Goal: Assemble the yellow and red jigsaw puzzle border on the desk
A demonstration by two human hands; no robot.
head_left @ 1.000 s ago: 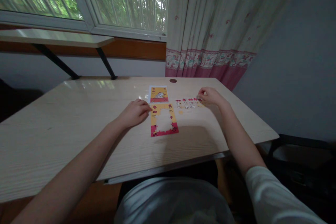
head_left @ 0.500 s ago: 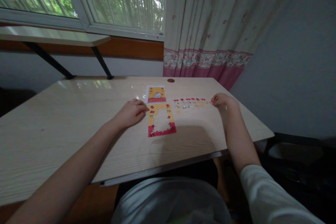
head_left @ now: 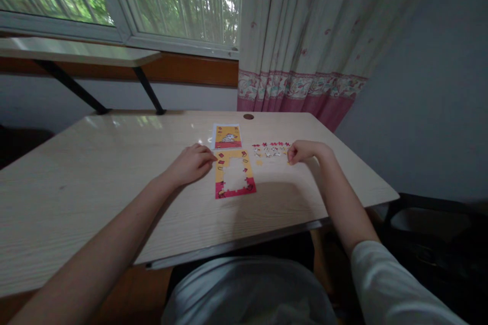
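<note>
A yellow and red puzzle frame [head_left: 234,174] with a blank middle lies on the light wooden table [head_left: 114,183]. My left hand [head_left: 190,164] rests curled at the frame's left edge, fingertips touching it. To the right, several loose puzzle pieces [head_left: 270,150] lie in rows. My right hand [head_left: 305,152] sits at the right end of those rows, fingers pinched together on something I cannot make out. A small reference picture card [head_left: 227,136] lies just beyond the frame.
A round cable hole [head_left: 248,117] sits near the table's far edge. Behind stand a window [head_left: 152,0], a wall shelf [head_left: 76,53] on black brackets and a patterned curtain [head_left: 305,35]. The table's right edge drops off beside a dark object [head_left: 430,223].
My right hand went out to the right past the rows of pieces, then came back left to their right end. My left hand stayed at the frame.
</note>
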